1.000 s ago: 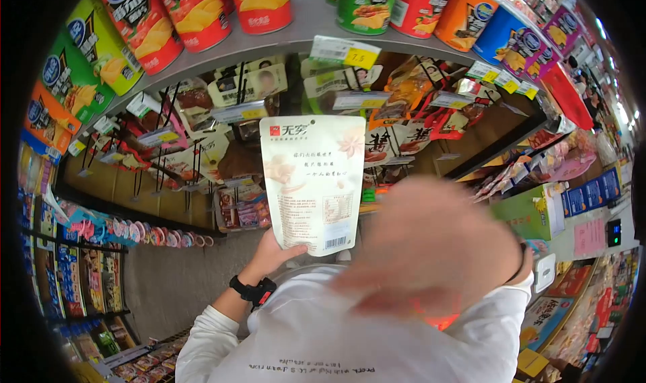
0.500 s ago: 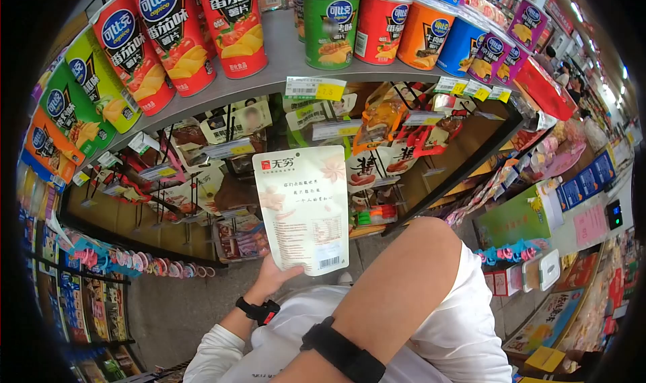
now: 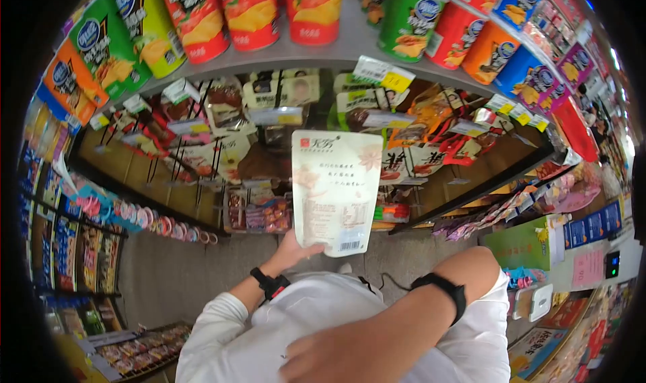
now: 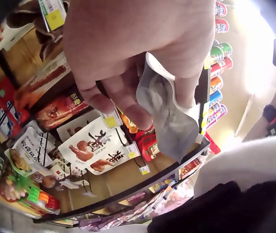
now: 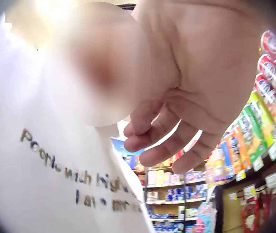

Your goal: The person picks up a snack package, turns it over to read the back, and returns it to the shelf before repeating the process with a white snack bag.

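Note:
In the head view a white snack pouch (image 3: 336, 194) stands upright, its printed side facing the camera. My left hand (image 3: 296, 252) pinches its lower left corner, thumb across the front. The left wrist view has the hand (image 4: 138, 43) from close up, with the pouch's silvery grey underside (image 4: 164, 111) between thumb and fingers. My right hand (image 3: 330, 353) lies low in front of the white shirt, away from the pouch. From the right wrist, that hand (image 5: 191, 87) shows loosely bent fingers holding nothing.
Chip canisters (image 3: 313, 13) line the grey shelf top (image 3: 269, 63). Below hang packaged meat snacks (image 3: 225, 107) on hooks with price tags. Hair bands (image 3: 161, 223) hang at the left, and a green box (image 3: 521, 238) stands at the right. Grey floor (image 3: 175, 268) shows beneath the shelf.
The pouch and my left hand have shifted right in the head view. My right hand, blurred near the camera at first, has come down in front of the shirt.

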A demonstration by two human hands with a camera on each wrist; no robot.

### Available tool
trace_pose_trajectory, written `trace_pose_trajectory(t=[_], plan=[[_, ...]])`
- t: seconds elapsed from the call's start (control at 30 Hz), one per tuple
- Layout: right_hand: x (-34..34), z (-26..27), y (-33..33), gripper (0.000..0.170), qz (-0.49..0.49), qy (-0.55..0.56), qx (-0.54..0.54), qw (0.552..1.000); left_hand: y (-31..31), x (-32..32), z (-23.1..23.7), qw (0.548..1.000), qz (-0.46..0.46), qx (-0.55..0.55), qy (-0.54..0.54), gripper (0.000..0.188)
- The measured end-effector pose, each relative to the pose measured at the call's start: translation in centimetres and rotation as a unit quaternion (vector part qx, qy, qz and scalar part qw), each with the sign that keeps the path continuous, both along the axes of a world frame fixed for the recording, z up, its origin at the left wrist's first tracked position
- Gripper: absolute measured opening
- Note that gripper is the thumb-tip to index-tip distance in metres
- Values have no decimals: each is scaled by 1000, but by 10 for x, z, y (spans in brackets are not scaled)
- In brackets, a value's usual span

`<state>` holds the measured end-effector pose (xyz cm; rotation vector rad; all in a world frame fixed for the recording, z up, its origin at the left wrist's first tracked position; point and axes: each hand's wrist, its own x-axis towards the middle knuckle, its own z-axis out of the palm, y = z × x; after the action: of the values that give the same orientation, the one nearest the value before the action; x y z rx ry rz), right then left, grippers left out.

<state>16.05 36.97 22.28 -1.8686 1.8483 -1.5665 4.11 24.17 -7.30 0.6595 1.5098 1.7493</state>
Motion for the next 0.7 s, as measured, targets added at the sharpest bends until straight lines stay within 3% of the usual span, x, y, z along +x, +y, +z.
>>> trace_pose_trajectory(t=[0.1, 0.2, 0.27, 0.3, 0.33, 0.47, 0.5, 0.63, 0.7], plan=[[-1, -42, 28, 16, -86, 4, 50, 995, -4, -3, 3, 1000, -22, -10, -13, 52], [2, -71, 77, 23, -246, -93, 52, 963, -8, -6, 8, 1000, -20, -7, 11, 53], [14, -100, 105, 21, -400, -207, 18, 893, -13, -5, 10, 998, -19, -26, 48, 53], [25, -124, 114, 19, -503, -274, -5, 820, -13, -3, 15, 998, -13, -23, 56, 53], [27, -141, 120, 20, -545, -319, -49, 774, -17, 1, 16, 998, -13, -30, 47, 53], [30, -209, 139, 33, -571, -411, -58, 708, -14, 3, 20, 1000, -10, -11, 14, 52], [30, -219, 138, 45, -558, -428, -39, 710, -15, 6, 21, 1000, -13, -3, -4, 51], [25, -240, 116, 53, -495, -485, -26, 720, -12, 9, 26, 1000, -18, -10, -8, 51], [20, -244, 104, 59, -423, -552, -76, 714, -10, 9, 28, 1000, -28, -6, -12, 52]])
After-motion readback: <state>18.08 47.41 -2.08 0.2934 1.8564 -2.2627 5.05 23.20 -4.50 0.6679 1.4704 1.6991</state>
